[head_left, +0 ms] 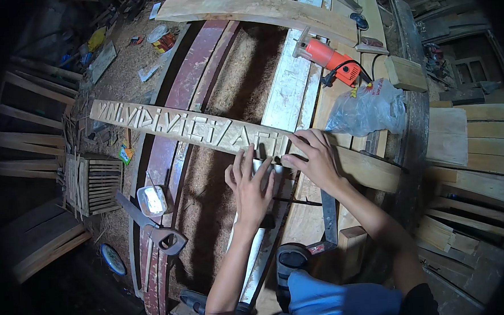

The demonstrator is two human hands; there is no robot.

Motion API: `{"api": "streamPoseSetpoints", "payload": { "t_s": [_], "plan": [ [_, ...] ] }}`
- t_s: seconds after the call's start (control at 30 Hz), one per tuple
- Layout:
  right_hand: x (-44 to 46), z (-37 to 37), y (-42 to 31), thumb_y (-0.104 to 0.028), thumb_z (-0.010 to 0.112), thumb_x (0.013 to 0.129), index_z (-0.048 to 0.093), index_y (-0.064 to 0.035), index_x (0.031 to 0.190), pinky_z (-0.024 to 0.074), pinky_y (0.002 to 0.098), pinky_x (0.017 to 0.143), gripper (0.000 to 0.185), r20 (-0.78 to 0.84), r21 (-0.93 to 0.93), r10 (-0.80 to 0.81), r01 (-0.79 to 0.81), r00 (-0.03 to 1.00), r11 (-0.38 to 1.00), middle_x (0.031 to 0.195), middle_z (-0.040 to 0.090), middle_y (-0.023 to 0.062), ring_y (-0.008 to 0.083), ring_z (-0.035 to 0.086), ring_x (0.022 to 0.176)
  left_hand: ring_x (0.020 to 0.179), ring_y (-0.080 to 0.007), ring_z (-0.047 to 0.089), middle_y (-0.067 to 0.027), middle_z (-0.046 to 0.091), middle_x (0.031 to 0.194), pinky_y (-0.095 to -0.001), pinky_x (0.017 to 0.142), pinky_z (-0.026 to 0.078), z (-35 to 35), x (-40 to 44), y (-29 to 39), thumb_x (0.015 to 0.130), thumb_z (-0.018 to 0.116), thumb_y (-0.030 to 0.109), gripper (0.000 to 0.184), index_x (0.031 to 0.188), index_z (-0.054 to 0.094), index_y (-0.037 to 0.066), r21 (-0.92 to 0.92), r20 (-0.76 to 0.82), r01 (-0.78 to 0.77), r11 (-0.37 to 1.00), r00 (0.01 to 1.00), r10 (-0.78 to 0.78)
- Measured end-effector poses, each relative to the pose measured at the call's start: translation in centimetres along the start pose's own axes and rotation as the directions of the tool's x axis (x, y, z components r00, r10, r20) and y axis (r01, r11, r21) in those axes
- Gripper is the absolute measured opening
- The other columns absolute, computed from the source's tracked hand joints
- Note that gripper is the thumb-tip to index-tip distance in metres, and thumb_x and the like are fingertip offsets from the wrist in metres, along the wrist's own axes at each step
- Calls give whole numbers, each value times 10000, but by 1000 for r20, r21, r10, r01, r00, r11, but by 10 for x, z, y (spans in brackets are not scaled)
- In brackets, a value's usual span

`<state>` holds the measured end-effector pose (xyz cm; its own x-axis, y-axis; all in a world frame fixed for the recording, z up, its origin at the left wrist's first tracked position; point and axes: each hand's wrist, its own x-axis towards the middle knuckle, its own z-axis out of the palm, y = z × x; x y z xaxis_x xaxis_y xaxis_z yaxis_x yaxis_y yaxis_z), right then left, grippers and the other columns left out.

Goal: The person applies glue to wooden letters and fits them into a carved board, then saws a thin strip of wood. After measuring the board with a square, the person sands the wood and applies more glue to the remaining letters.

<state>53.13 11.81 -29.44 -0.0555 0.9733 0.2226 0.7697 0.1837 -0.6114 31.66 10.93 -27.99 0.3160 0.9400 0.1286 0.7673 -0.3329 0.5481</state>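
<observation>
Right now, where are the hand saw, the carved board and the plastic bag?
Hand saw point(155, 231), head view: front of handle.
Carved board point(229, 139), head view: lettered face.
Plastic bag point(366, 110), head view: crumpled middle.

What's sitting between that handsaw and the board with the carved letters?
In the head view, a white tub sits between the handsaw and the lettered board, resting on a reddish plank.

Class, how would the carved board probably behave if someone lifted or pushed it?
The carved board is probably stiff, bridging the gap between maroon plank and white plank. Its lettered end overhangs the maroon plank, so pressing there might tip it.
</observation>
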Motion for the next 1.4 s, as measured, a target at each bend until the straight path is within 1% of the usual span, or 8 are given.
{"api": "streamPoseSetpoints", "payload": {
  "t_s": [0.07, 0.23, 0.37, 0.43, 0.53, 0.83, 1.37, 1.4],
  "plan": [
    [1, 4, 3, -256, 859, 831, 724, -41, 1272, 467, 437, 1020, 509, 7, -17, 13, -13, 1000, 1000, 1222, 641, 130, 327, 569, 1172, 1495, -368, 354, -136, 447, 1633, -531, 1207, 195, 6, 1, -1, 952, 739, 225, 325, 1269, 761, 158, 17, 4, 6, 1000, 1000, -6],
    [1, 10, 12, -235, 869, 817, 732, -16, 1250, 467, 437, 1013, 504, 10, 56, 36, -37, 999, 998, 1207, 635, 140, 333, 568, 1166, 1491, -398, 332, -138, 398, 1668, -549, 1208, 186, 13, 6, 0, 945, 735, 198, 309, 1251, 771, 173, 11, -11, 37, 999, 999, -37],
    [7, 6, 10, -238, 875, 811, 740, -8, 1232, 470, 437, 1001, 499, 36, 29, 35, -36, 999, 999, 1192, 635, 138, 331, 571, 1152, 1492, -409, 319, -150, 370, 1681, -549, 1209, 184, 18, 8, 1, 943, 735, 198, 300, 1239, 776, 181, 18, -13, 24, 1000, 1000, -23],
    [8, 8, 10, -262, 902, 768, 752, -29, 1228, 480, 419, 967, 536, 9, 18, 31, -31, 999, 999, 1158, 648, 119, 317, 595, 1110, 1495, -412, 305, -162, 342, 1692, -548, 1208, 187, 19, 9, 1, 946, 732, 194, 301, 1244, 776, 190, 26, 8, 24, 999, 1000, -24],
    [8, 10, 15, -265, 903, 763, 757, -41, 1235, 481, 413, 959, 543, 7, 57, 35, -35, 999, 998, 1150, 646, 112, 298, 593, 1098, 1494, -411, 302, -166, 334, 1695, -547, 1207, 188, 19, 10, 1, 948, 729, 184, 306, 1251, 773, 196, 26, 28, 17, 1000, 999, -17],
    [12, 6, 15, -289, 896, 767, 755, -78, 1275, 481, 405, 944, 568, 45, 46, 30, -32, 999, 998, 1136, 642, 91, 275, 576, 1034, 1496, -409, 297, -175, 314, 1704, -552, 1210, 183, 21, 12, 1, 952, 725, 179, 337, 1287, 757, 197, 34, 51, -9, 999, 999, 7],
    [12, 9, 17, -266, 894, 767, 736, -71, 1296, 491, 417, 952, 586, 64, 43, 32, -35, 997, 998, 1144, 638, 99, 287, 587, 1058, 1498, -405, 288, -167, 324, 1700, -557, 1210, 172, 26, 12, 1, 961, 711, 204, 356, 1316, 736, 209, 61, 60, -5, 998, 998, 1],
    [12, 8, 16, -269, 885, 783, 737, -59, 1271, 488, 422, 957, 552, 72, 42, 40, -43, 997, 998, 1145, 631, 104, 297, 581, 1088, 1495, -405, 291, -166, 324, 1700, -557, 1209, 173, 26, 12, 1, 958, 713, 202, 361, 1318, 735, 213, 66, 61, -7, 998, 998, 3]
  ]
}}
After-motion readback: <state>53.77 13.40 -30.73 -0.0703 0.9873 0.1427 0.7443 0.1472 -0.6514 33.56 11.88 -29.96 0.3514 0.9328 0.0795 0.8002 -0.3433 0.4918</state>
